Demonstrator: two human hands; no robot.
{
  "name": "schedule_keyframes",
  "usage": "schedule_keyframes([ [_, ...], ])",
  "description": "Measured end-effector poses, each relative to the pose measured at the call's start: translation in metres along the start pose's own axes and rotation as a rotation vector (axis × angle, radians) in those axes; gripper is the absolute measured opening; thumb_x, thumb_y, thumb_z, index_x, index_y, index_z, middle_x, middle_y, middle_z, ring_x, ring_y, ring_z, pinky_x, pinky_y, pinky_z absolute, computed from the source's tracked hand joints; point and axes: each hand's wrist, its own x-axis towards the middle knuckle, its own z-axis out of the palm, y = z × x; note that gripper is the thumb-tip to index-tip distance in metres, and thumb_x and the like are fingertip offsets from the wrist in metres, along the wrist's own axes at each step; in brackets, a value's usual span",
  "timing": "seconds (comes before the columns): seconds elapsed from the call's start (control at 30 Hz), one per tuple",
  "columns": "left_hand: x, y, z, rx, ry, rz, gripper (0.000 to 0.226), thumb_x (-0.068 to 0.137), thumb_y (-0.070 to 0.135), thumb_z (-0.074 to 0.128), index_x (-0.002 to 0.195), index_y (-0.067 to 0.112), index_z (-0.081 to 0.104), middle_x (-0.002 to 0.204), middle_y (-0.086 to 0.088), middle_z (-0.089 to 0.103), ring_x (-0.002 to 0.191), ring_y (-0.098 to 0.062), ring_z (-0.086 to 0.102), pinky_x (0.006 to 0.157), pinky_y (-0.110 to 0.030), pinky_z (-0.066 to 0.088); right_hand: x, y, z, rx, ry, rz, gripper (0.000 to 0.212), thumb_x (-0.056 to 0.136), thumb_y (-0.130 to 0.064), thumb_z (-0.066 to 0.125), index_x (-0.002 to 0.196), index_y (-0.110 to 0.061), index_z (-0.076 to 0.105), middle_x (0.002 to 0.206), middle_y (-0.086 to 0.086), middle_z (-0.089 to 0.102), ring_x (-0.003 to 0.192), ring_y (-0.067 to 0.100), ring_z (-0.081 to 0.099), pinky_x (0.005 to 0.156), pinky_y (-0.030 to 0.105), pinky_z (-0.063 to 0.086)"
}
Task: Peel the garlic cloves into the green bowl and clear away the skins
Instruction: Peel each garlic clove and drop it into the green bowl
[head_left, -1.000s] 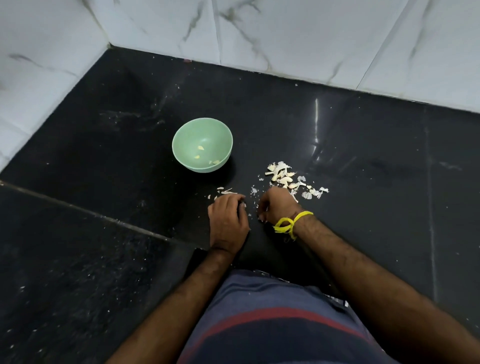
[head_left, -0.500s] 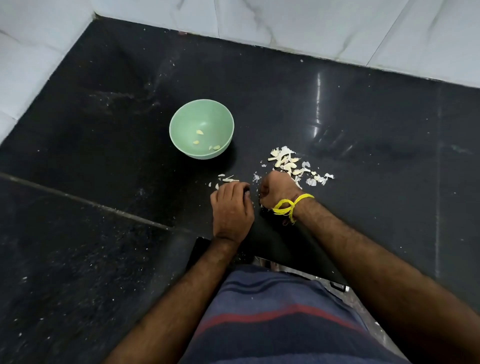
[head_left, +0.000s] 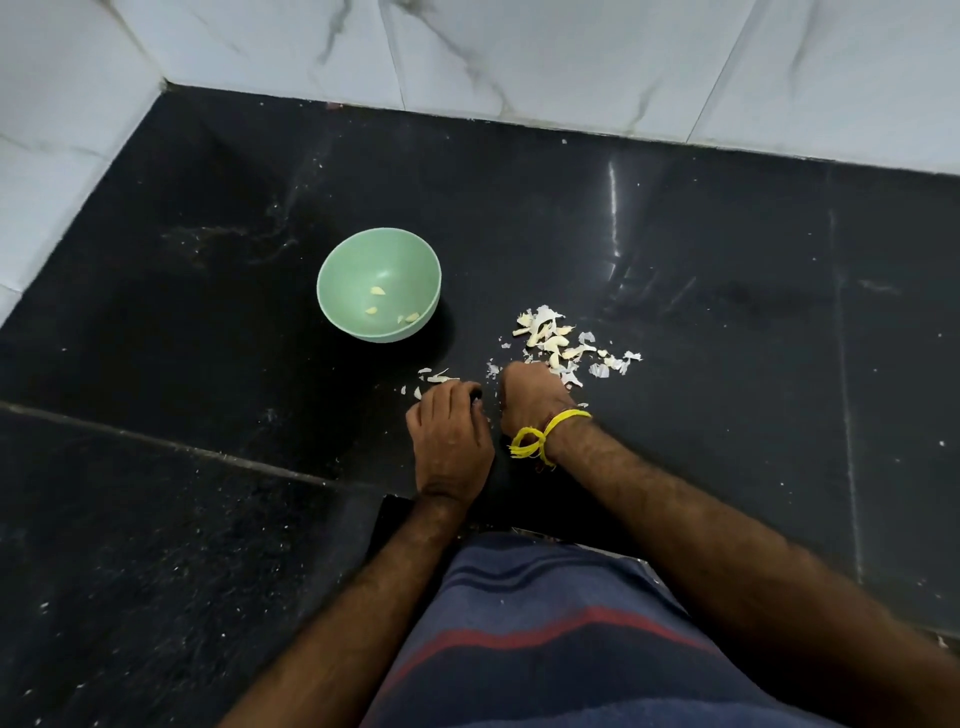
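Both hands' fingers were curled, backs up, so what they held could not be told. The left hand (head_left: 451, 441) and right hand (head_left: 535, 402) sat close together on the black tabletop (head_left: 727, 312). Garlic skins and cloves (head_left: 558, 343) lay just beyond the right hand; the green bowl (head_left: 343, 270), farther left, held a few peeled cloves (head_left: 378, 291).

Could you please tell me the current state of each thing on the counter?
green bowl: upright, a few peeled cloves inside.
garlic pile: loose on the counter, right of the bowl.
left hand: fingers curled, contents hidden.
right hand: fingers curled, contents hidden.
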Motion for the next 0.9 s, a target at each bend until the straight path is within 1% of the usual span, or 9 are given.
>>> schedule_keyframes([
  [0.1, 0.0, -0.001, 0.0, 0.012, 0.002, 0.0, 0.022, 0.094, 0.022, 0.047, 0.107, 0.018, 0.064, 0.111, -0.003, 0.064, 0.105, -0.023, 0.057, 0.091, -0.039, 0.037, -0.006, -0.002, 0.002, -0.011, 0.027, -0.029, 0.024, 0.087, -0.017, 0.058, 0.108, -0.003, 0.055, 0.113, 0.02, 0.059, 0.105, 0.042, 0.059, 0.086, 0.043, 0.051],
  [0.2, 0.0, 0.0, 0.002, 0.017, 0.006, -0.003, 0.02, 0.094, 0.021, 0.049, 0.106, 0.018, 0.065, 0.11, -0.003, 0.064, 0.104, -0.024, 0.057, 0.091, -0.039, 0.036, -0.013, -0.004, 0.005, -0.035, 0.045, -0.049, 0.026, 0.091, -0.021, 0.054, 0.111, -0.005, 0.054, 0.117, 0.02, 0.057, 0.109, 0.041, 0.056, 0.087, 0.043, 0.048],
  [0.37, 0.0, -0.002, 0.004, 0.029, 0.005, 0.006, 0.017, 0.092, 0.018, 0.054, 0.106, 0.019, 0.064, 0.11, -0.002, 0.063, 0.103, -0.024, 0.056, 0.09, -0.041, 0.038, -0.019, -0.007, 0.009, -0.069, 0.048, -0.043, 0.028, 0.092, -0.02, 0.052, 0.117, -0.006, 0.052, 0.122, 0.019, 0.054, 0.114, 0.039, 0.053, 0.091, 0.044, 0.046],
  [0.47, 0.0, -0.001, 0.003, 0.032, -0.005, 0.005, 0.018, 0.091, 0.019, 0.053, 0.105, 0.019, 0.064, 0.11, -0.002, 0.064, 0.103, -0.024, 0.057, 0.09, -0.041, 0.038, -0.023, -0.005, 0.01, -0.086, 0.07, -0.039, 0.029, 0.092, -0.016, 0.051, 0.119, -0.006, 0.051, 0.123, 0.019, 0.052, 0.116, 0.039, 0.051, 0.092, 0.045, 0.046],
  [0.53, -0.001, 0.0, 0.002, 0.035, -0.004, 0.015, 0.02, 0.091, 0.02, 0.05, 0.105, 0.019, 0.064, 0.11, -0.002, 0.063, 0.103, -0.024, 0.057, 0.09, -0.041, 0.038, -0.022, -0.003, 0.007, -0.06, 0.062, -0.052, 0.026, 0.091, -0.014, 0.052, 0.116, -0.005, 0.053, 0.121, 0.02, 0.055, 0.113, 0.04, 0.054, 0.091, 0.045, 0.046],
  [0.7, 0.001, 0.002, 0.0, 0.031, -0.006, 0.04, 0.024, 0.093, 0.023, 0.045, 0.106, 0.017, 0.064, 0.11, -0.003, 0.063, 0.104, -0.025, 0.058, 0.09, -0.042, 0.038, -0.013, 0.006, 0.002, 0.069, 0.066, -0.032, 0.015, 0.081, -0.008, 0.058, 0.095, -0.009, 0.062, 0.1, 0.017, 0.065, 0.097, 0.038, 0.063, 0.081, 0.039, 0.054],
  [0.8, 0.0, 0.001, 0.0, 0.027, -0.011, 0.06, 0.026, 0.094, 0.025, 0.042, 0.106, 0.017, 0.064, 0.11, -0.003, 0.064, 0.105, -0.026, 0.058, 0.091, -0.043, 0.04, -0.012, 0.009, 0.001, 0.133, 0.072, -0.027, 0.014, 0.081, -0.009, 0.06, 0.095, -0.008, 0.063, 0.1, 0.016, 0.066, 0.094, 0.036, 0.063, 0.081, 0.037, 0.055],
  [0.9, 0.0, 0.001, 0.001, 0.028, -0.008, 0.062, 0.025, 0.093, 0.024, 0.044, 0.107, 0.017, 0.065, 0.111, -0.003, 0.064, 0.106, -0.025, 0.058, 0.091, -0.042, 0.039, -0.008, 0.011, -0.001, 0.142, 0.08, 0.008, 0.015, 0.082, -0.008, 0.064, 0.096, -0.003, 0.063, 0.102, 0.019, 0.067, 0.098, 0.037, 0.064, 0.08, 0.037, 0.054],
])
